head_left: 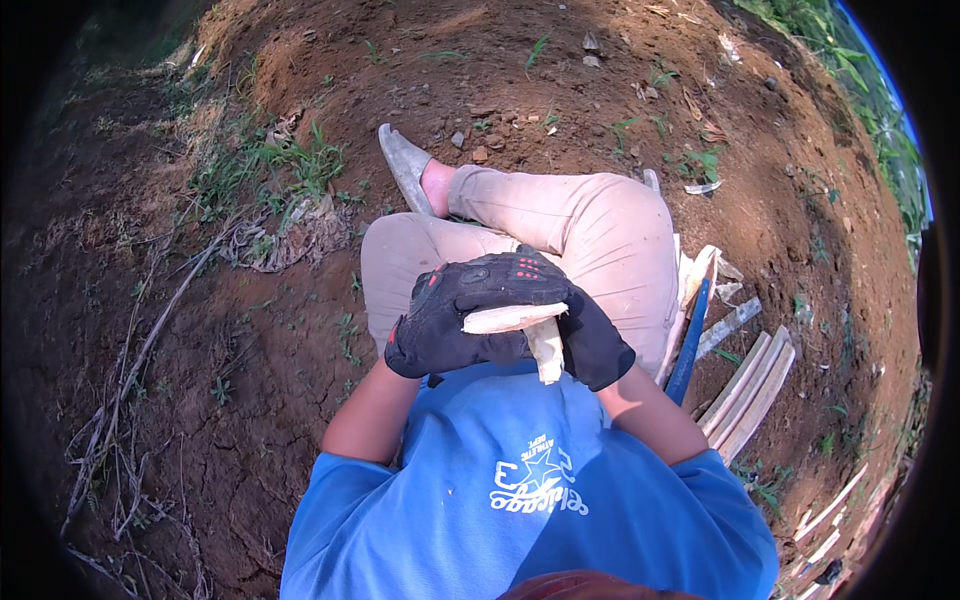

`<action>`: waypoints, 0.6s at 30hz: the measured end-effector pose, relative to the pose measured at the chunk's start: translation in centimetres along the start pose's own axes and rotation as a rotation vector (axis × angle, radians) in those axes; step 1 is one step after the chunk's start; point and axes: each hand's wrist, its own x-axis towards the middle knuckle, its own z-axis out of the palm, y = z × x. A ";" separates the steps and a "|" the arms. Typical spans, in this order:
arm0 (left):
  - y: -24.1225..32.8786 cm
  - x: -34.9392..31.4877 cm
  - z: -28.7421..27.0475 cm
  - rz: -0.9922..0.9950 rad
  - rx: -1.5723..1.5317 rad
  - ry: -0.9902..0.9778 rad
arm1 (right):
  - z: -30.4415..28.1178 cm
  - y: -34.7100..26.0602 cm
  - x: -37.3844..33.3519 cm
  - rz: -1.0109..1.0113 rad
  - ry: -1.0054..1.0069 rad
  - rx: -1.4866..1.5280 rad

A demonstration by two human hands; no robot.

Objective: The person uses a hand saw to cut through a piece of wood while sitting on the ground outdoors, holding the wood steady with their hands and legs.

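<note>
Both my hands wear black gloves with red marks and are together over my lap. My left hand [440,322] is closed, its fingers reaching across toward the right hand. My right hand [596,345] is closed too and presses against the left. Between them is a pale split strip [500,319] of wood or bamboo, lying crosswise. A second pale end [546,352] points down toward my shirt from under it. The gloves hide the rest, so I cannot tell whether the two ends are one piece.
My crossed legs [610,225] rest on brown soil. To the right lie a long blue shaft [688,350], pale split strips [750,395] in a row and loose shavings [735,322]. Dry stalks [135,385] and grass tufts [300,165] are on the left.
</note>
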 end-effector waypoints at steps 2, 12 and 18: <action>-0.2 0.4 0.0 -0.094 -0.027 0.102 | -0.5 1.1 1.3 -0.142 0.025 -0.078; 0.4 -3.8 5.3 -0.721 -0.283 0.661 | 0.6 3.1 3.1 -0.346 0.132 -0.610; -1.6 -5.4 5.4 -0.522 0.185 0.629 | 1.6 2.9 2.8 -0.083 -0.053 -0.107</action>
